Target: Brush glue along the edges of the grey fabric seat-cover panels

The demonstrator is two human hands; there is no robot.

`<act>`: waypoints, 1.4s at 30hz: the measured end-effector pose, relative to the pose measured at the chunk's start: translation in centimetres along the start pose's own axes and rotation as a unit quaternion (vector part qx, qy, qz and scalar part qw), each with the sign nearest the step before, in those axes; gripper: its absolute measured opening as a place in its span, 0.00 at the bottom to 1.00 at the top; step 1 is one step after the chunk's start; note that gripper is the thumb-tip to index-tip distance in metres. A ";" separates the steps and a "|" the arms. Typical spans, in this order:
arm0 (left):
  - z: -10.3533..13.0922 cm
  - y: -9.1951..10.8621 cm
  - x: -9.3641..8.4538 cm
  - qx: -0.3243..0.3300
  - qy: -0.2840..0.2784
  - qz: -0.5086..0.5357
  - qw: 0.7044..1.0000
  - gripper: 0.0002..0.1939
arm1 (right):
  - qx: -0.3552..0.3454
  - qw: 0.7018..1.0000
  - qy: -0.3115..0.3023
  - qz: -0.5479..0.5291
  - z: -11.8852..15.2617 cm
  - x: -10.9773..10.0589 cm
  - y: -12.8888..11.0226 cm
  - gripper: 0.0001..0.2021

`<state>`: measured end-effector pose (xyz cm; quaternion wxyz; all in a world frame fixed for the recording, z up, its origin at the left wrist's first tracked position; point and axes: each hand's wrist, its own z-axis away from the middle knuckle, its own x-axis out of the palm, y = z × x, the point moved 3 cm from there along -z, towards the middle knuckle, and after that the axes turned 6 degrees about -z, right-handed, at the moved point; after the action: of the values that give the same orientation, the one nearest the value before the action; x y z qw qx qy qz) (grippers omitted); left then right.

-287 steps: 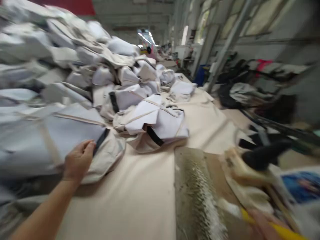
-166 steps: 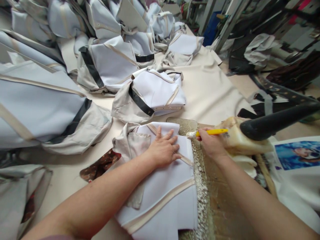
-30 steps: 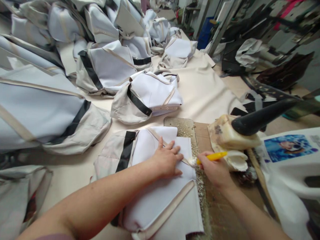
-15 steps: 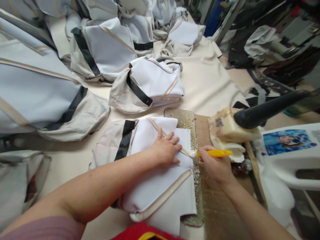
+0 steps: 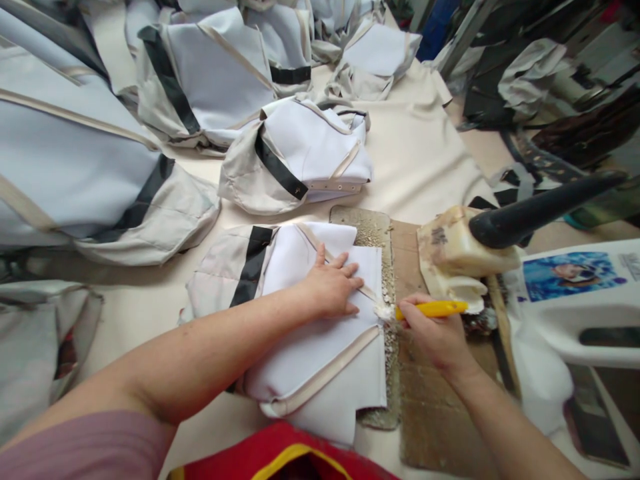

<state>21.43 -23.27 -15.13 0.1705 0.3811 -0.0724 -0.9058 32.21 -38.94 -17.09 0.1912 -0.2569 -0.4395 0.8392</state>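
Pressing my left hand [image 5: 331,288] flat on the white fabric piece [image 5: 320,333] on the worktop [image 5: 415,160]; right hand [image 5: 434,332] grips yellow brush [image 5: 431,309], bristles at the piece's right edge, handle lying crosswise, right hand nearer.

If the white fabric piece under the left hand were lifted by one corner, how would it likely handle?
The white fabric piece would probably droop: it lies folded in soft layers. It looks light for its size. The left hand lies flat on it beside the yellow-handled brush, suggesting it slides if unpinned.
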 end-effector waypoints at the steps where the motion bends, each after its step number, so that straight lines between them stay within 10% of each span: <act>1: 0.0 0.0 0.0 0.000 0.000 0.000 1.000 0.30 | 0.003 1.000 0.017 -0.004 -0.2 -0.1 -0.1 0.12; 6: 0.0 0.1 0.1 0.001 0.008 -0.007 1.000 0.30 | 0.005 0.999 0.036 -0.018 -1.0 0.6 0.1 0.11; 13: -0.1 0.1 0.3 0.001 -0.001 -0.009 1.000 0.30 | 0.054 0.996 -0.063 0.011 4.6 0.2 0.8 0.13; 21: 0.0 0.4 0.2 0.001 0.005 -0.017 1.000 0.30 | -0.009 0.999 0.050 -0.004 1.5 0.4 1.1 0.12; 29: -0.1 0.3 0.7 0.005 0.012 -0.019 1.000 0.29 | -0.046 0.998 -0.019 0.042 8.2 0.2 -0.3 0.13; 42: -0.1 0.5 0.6 -0.007 0.002 -0.036 0.999 0.30 | -0.078 0.995 0.042 0.047 5.4 0.4 0.7 0.12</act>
<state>21.24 -23.95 -15.40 0.1408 0.3839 -0.0524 -0.9111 28.64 -42.52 -15.16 0.1494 -0.3260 -0.4826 0.7990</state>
